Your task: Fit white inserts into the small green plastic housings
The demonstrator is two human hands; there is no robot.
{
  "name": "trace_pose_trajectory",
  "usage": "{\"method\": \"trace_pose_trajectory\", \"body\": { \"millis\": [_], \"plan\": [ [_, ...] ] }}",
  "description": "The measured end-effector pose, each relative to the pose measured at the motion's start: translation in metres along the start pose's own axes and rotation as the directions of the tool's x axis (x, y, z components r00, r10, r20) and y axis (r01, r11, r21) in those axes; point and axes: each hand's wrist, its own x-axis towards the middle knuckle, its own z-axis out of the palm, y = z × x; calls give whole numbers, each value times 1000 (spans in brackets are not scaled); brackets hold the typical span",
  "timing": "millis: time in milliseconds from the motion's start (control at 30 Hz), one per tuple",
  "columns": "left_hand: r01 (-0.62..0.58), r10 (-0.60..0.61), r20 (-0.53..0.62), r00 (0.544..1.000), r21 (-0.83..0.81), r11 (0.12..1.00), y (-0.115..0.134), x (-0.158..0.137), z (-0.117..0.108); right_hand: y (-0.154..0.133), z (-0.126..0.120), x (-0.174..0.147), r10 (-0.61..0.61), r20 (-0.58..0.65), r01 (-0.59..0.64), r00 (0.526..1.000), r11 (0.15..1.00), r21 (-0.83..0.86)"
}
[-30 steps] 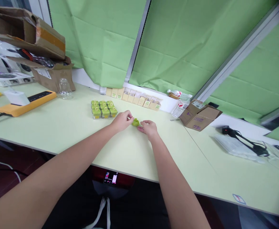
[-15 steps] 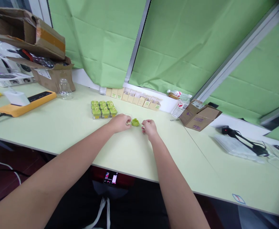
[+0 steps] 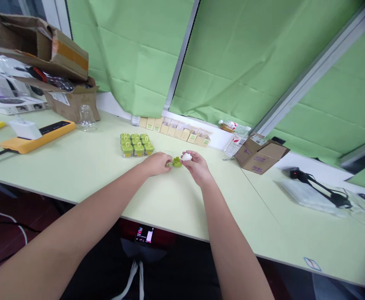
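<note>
My right hand is closed on a small white rounded piece, held up between thumb and fingers. Just left of it a small green scalloped cup stands on the table, its far side partly behind my fingers. My left hand has its fingers pinched together close beside the green cup; what they hold is too small and covered to make out. A clear container edge shows behind the left fingers. Beyond my left hand, several clear boxes with green lids stand in a block.
A row of small cardboard boxes lines the wall. Clear bottles and an open carton stand at right, with a black device farther along. An orange power strip and a clear jar are at left.
My right hand has turned and shifted slightly toward the green cup, bringing the white piece into clear view. My left hand stays nearly where it was, its fingers turned a little.
</note>
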Motion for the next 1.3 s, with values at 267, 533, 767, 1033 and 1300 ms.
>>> {"method": "trace_pose_trajectory", "body": {
  "millis": [267, 533, 767, 1033, 1300],
  "plan": [
    [-121, 97, -190, 977, -121, 985, 21, -1, -6, -8, 0, -3, 1, 128, -15, 992, 994, 105],
    [-209, 155, -269, 951, -183, 961, 26, 1, -1, -8, 4, -6, 39, 138, -49, 990, 997, 68],
    [-201, 129, -277, 952, -249, 947, 31, 1, 1, -10, 6, -9, 36, 163, -48, 986, 996, 71],
    [-244, 167, -305, 938, -232, 942, 28, 2, 3, -9, 5, -8, 36, 167, -49, 985, 996, 70],
    [-261, 182, -316, 931, -226, 939, 26, 3, 5, -5, 4, -7, 29, 184, -35, 983, 999, 28]
  ]
}}
